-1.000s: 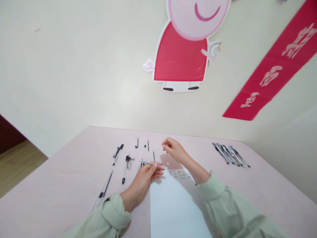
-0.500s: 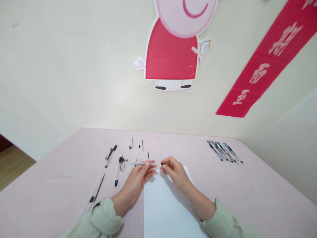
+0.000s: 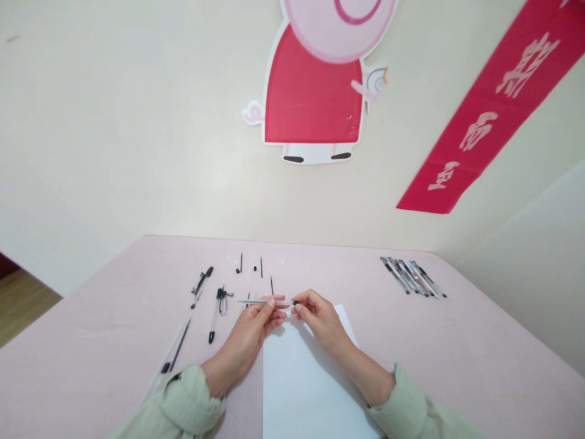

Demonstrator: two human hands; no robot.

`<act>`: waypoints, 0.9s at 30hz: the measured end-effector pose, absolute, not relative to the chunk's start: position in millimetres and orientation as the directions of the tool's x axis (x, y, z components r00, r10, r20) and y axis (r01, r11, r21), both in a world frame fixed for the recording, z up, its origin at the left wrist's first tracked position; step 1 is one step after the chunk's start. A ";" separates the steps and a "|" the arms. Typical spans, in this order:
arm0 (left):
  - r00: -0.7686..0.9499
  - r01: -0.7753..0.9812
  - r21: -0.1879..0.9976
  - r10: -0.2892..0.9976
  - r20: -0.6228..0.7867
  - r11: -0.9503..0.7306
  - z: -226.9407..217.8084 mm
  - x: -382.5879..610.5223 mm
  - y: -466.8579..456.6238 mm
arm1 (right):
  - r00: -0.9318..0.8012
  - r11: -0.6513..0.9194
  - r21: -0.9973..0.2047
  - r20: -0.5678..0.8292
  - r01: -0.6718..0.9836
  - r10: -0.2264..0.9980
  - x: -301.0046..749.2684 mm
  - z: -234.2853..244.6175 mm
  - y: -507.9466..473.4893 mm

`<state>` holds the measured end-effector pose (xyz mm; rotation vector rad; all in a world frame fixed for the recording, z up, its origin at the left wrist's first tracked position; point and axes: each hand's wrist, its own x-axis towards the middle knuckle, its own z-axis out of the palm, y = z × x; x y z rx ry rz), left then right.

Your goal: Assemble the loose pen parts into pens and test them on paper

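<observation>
My left hand (image 3: 250, 334) pinches a slim, pale pen barrel (image 3: 251, 302) between thumb and fingers, its pointed end to the left. The fingertips of my right hand (image 3: 322, 320) close on a small black pen plug (image 3: 295, 303). That plug meets the barrel's right end, though whether it is seated cannot be made out. Both hands hover above the top of a white paper sheet (image 3: 306, 384). Just left of my left hand lie a clear pen tube with a black cap (image 3: 211, 337) and small loose pen parts (image 3: 223, 299).
Dark refills (image 3: 261, 267) and little black plugs (image 3: 255, 268) are scattered toward the back. Further left lie a black pen cap with parts (image 3: 208, 273), a long refill (image 3: 181, 345) and clear tubes (image 3: 158, 375). A row of several pens (image 3: 414, 278) rests back right on the pink table (image 3: 457, 360).
My right hand has brought the black plug leftward to the end of the pen barrel, closing the small gap. My left hand keeps its pinch. The view has shifted slightly.
</observation>
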<state>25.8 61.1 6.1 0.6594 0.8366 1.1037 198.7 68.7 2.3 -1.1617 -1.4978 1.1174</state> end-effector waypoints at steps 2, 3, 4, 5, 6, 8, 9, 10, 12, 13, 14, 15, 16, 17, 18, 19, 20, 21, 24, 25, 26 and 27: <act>0.213 -0.494 0.808 0.946 -0.244 0.320 6.0 26.3 61.1 | -0.147 0.173 -0.966 0.146 0.194 0.978 199.0 2.7 67.8; 0.213 -0.495 0.808 0.947 -0.242 0.318 5.8 26.5 61.1 | -0.148 0.189 -0.958 0.159 0.216 0.976 199.3 3.1 67.4; 0.213 -0.496 0.809 0.947 -0.241 0.317 5.3 26.7 61.2 | -0.150 0.203 -0.950 0.171 0.238 0.974 199.7 3.6 67.1; 0.213 -0.496 0.809 0.947 -0.240 0.316 4.8 26.8 61.3 | -0.154 0.215 -0.941 0.179 0.260 0.972 200.0 4.2 66.8; 0.212 -0.495 0.810 0.948 -0.239 0.314 4.2 26.8 61.5 | -0.157 0.224 -0.934 0.185 0.280 0.970 200.3 4.8 66.6; 0.211 -0.491 0.813 0.948 -0.236 0.312 3.0 26.7 61.8 | -0.163 0.234 -0.922 0.192 0.307 0.968 200.6 6.2 66.4; 0.211 -0.490 0.815 0.949 -0.235 0.311 2.5 26.5 61.9 | -0.165 0.238 -0.918 0.194 0.316 0.967 200.6 6.9 66.3; 0.212 -0.487 0.817 0.949 -0.233 0.310 2.2 26.3 62.1 | -0.167 0.242 -0.915 0.197 0.324 0.966 200.6 7.6 66.2; 0.211 -0.483 0.819 0.949 -0.234 0.310 2.2 26.1 62.1 | -0.172 0.250 -0.908 0.201 0.338 0.964 200.4 8.9 65.9; 0.211 -0.481 0.820 0.949 -0.236 0.311 2.6 26.1 62.0 | -0.176 0.253 -0.904 0.202 0.346 0.963 200.3 9.4 65.7; 0.211 -0.478 0.820 0.948 -0.239 0.313 3.1 26.1 61.9 | -0.182 0.256 -0.900 0.202 0.354 0.962 200.3 9.8 65.5; 0.213 -0.475 0.821 0.947 -0.240 0.315 3.7 26.2 61.7 | -0.188 0.257 -0.896 0.200 0.361 0.962 200.2 9.8 65.4; 0.216 -0.471 0.823 0.946 -0.241 0.317 4.3 26.4 61.5 | -0.196 0.258 -0.893 0.196 0.368 0.961 200.3 9.6 65.3; 0.220 -0.466 0.825 0.945 -0.241 0.319 4.8 26.5 61.3 | -0.199 0.256 -0.892 0.192 0.373 0.961 200.4 9.0 65.3; 0.225 -0.461 0.828 0.944 -0.241 0.321 5.0 26.6 61.2 | -0.203 0.252 -0.892 0.186 0.376 0.961 200.5 8.2 65.5; 0.226 -0.458 0.829 0.944 -0.240 0.320 4.9 26.6 61.2 | -0.206 0.247 -0.892 0.179 0.379 0.962 200.7 7.3 65.7; 0.228 -0.457 0.829 0.943 -0.241 0.322 4.6 26.6 61.2 | -0.209 0.242 -0.892 0.171 0.381 0.963 200.9 6.4 66.0; 0.228 -0.457 0.828 0.943 -0.243 0.324 4.2 26.6 61.4 | -0.210 0.238 -0.892 0.167 0.384 0.963 201.2 5.6 66.3; 0.224 -0.464 0.824 0.943 -0.245 0.324 3.1 26.6 61.9 | -0.215 0.245 -0.892 0.172 0.381 0.961 201.8 3.9 67.0; 0.224 -0.466 0.823 0.943 -0.247 0.326 3.1 26.6 61.9 | -0.216 0.247 -0.893 0.175 0.377 0.961 201.8 3.5 67.1; 0.224 -0.468 0.821 0.942 -0.248 0.327 3.4 26.6 61.9 | -0.218 0.250 -0.893 0.178 0.374 0.960 201.7 3.1 67.0; 0.225 -0.470 0.819 0.942 -0.249 0.329 3.7 26.5 61.7 | -0.220 0.254 -0.893 0.181 0.371 0.958 201.6 2.8 66.8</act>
